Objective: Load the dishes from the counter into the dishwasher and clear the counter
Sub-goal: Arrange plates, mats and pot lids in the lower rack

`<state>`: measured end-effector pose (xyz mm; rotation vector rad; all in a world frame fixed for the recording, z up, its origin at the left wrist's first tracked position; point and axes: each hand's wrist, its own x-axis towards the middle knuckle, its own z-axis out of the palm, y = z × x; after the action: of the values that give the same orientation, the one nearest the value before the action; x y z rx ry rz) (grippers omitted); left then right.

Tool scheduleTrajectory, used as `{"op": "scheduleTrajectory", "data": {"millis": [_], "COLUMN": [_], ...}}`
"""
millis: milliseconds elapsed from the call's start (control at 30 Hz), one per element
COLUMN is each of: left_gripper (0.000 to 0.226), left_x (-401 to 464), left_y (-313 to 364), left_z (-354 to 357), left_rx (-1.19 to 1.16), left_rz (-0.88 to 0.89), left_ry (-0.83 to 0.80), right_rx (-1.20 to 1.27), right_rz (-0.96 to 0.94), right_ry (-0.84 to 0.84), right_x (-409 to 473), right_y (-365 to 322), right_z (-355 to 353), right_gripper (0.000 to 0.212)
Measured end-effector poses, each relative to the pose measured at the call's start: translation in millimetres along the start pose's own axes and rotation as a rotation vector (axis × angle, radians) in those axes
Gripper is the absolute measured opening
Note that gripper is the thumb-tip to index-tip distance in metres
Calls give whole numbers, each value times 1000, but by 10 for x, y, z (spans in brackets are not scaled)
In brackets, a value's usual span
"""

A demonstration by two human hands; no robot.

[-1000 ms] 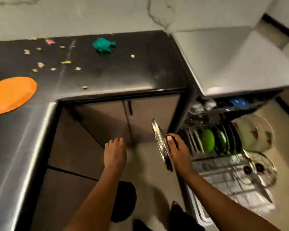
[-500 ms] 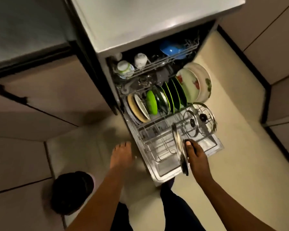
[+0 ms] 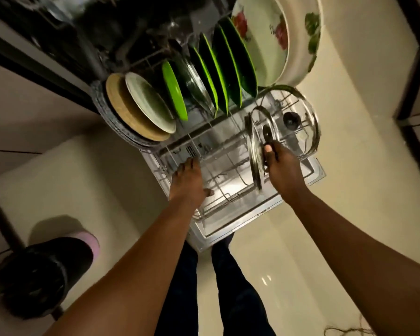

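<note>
My right hand [image 3: 283,169] grips a steel-rimmed glass lid [image 3: 255,151] on edge, standing it among the tines of the pulled-out lower dishwasher rack [image 3: 218,166]. Just behind it stand two more glass lids [image 3: 298,122] with dark knobs. My left hand [image 3: 188,181] hovers open over the rack's left front part, fingers straight and holding nothing. Further back, the rack holds several green plates [image 3: 226,69], a white plate [image 3: 148,103], a tan plate [image 3: 121,110] and a large floral bowl [image 3: 277,37].
The open dishwasher door [image 3: 228,226] lies flat under the rack, above my legs. A black stool or bin with a pink edge [image 3: 44,275] stands on the cream floor at lower left. Cabinet fronts flank both sides; the counter is out of view.
The view has dropped from the counter to the rack. My right hand carried the lid down and forward into the rack beside the other lids. My left hand moved over the rack.
</note>
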<state>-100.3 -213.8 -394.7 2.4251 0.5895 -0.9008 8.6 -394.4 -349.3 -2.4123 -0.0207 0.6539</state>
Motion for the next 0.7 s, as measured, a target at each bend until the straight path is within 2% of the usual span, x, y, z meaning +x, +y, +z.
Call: {"op": "scheduleTrajectory", "data": {"millis": [200, 367, 700], "left_gripper": [117, 121, 113], "left_x": [611, 893, 1007], "left_y": [-45, -47, -20], "left_z": [374, 584, 707], "left_rx": [-25, -16, 109], "left_rz": [43, 37, 19], "left_ry": [18, -52, -45], "right_rx": [-107, -247, -501], "right_rz": [-19, -61, 8], "right_ry": [-40, -48, -118], "right_x": [477, 705, 860], "right_y": [240, 286, -19], "right_z": [248, 368, 332], "right_gripper": [28, 27, 30]}}
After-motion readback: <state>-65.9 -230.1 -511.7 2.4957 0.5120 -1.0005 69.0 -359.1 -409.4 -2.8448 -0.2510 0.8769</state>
